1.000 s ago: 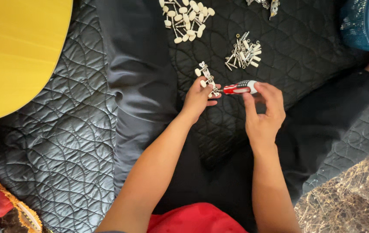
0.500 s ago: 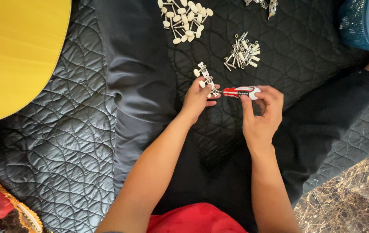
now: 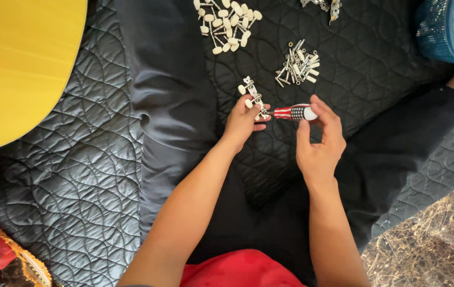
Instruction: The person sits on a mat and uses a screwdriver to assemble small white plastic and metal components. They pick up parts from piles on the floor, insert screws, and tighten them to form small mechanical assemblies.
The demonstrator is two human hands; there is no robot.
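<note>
Screwdriver between hands — tuner strip left.

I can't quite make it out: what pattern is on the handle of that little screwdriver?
The screwdriver handle shows red and white stripes plus a dark, white-dotted patch, seen in the head view.

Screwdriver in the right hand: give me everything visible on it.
The screwdriver is short and stubby, its plastic-looking handle patterned in red and white stripes with a dark checked band and a pale rounded end. It lies roughly level, tip pointing left. The right hand pinches the handle end with its fingertips. The tip meets the small metal part with white knobs held by the left hand; the shaft is barely visible.
</note>
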